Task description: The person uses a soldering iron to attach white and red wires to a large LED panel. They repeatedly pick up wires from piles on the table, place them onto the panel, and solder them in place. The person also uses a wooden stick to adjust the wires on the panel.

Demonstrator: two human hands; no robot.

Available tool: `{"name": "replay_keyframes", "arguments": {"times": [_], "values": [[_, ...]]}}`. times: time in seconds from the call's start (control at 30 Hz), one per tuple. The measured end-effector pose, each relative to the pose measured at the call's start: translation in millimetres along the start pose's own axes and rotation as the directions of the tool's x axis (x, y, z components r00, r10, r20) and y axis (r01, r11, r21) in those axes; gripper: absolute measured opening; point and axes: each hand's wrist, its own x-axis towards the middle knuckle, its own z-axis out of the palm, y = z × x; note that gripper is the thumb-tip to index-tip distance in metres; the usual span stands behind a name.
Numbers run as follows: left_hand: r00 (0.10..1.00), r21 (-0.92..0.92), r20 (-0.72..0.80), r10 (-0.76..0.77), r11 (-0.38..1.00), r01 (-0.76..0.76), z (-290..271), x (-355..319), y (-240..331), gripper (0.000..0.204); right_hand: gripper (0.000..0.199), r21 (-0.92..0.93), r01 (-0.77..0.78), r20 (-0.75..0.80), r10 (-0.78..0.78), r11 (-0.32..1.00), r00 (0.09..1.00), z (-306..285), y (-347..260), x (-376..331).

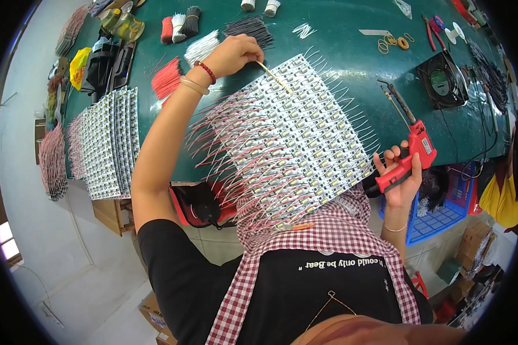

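A large panel of small white LED modules [293, 135], fringed with red and white wires, lies tilted on the green table [339, 34] and reaches over its near edge onto my checked apron. My left hand [235, 54], with a red bead bracelet at the wrist, pinches a thin yellowish stick [273, 76] whose tip rests on the panel's far rows. My right hand [398, 175] grips a red pistol-shaped soldering gun [411, 152] just off the panel's right edge. Its long dark tip [396, 99] points away over the table.
More LED panels [110, 144] are stacked at the left. Bundles of red [167, 80], white [201, 49] and black wire [247, 26] lie beyond my left hand. A black fan [443, 80], red-handled pliers [433, 29] and rubber bands [394, 41] sit at the right. A blue basket [443, 221] stands below the table.
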Motion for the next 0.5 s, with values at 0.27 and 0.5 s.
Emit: {"name": "replay_keyframes", "arguments": {"times": [0.27, 0.5], "values": [[0.999, 0.014, -0.011, 0.036, 0.999, -0.036, 3.0, 1.3, -0.6, 0.006, 0.030, 0.010, 0.001, 0.007, -0.001, 1.000, 1.000, -1.1, 0.5, 0.0], [0.999, -0.015, -0.001, 0.053, 0.999, -0.053, 10.6, 4.2, 6.5, 0.007, 0.030, 0.008, -0.002, -0.006, 0.002, 1.000, 1.000, -0.6, 1.5, 0.9]]}}
